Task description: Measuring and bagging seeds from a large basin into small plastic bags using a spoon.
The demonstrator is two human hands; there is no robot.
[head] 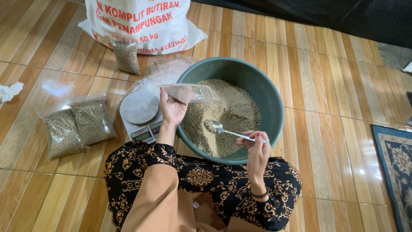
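Head view: near the middle, the left hand [172,109] is raised, fingers pinching a clear bag [189,92]. Right hand [256,152] grips a spoon [221,129] over the bowl [270,103].

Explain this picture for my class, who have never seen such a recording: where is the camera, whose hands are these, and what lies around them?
The camera sits on a person's head, looking down at their own bare hands. The left hand holds a small clear plastic bag, partly filled with grain. The right hand holds a metal spoon over a round green plastic basin of brownish granular feed. On the wooden floor lie a white digital kitchen scale, two filled clear bags and a large white sack.
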